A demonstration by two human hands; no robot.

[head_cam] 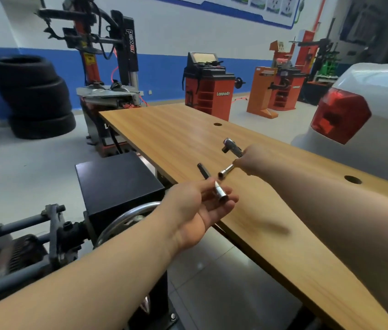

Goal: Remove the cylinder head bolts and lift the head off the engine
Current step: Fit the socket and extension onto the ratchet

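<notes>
Two bare hands are over the near edge of one wooden table (271, 222). The left hand (195, 210) is palm up, and its fingers curl loosely around one chrome socket (220, 195); a dark bit or extension (203, 171) sticks out beyond the fingertips, and I cannot tell if it is joined to the socket. The right hand (253, 159) is closed around the handle of one ratchet wrench (232, 145), whose head points away from the person. A second chrome socket (226, 171) comes out below this same hand, toward the left hand, and the two sockets are near each other but apart. The engine (21, 246) on its stand is at the lower left, well apart from both hands; its cylinder head cannot be made out. In the background I count three stacked tyres (36, 96), one tyre changer (107, 67) and one white car (366, 110).
</notes>
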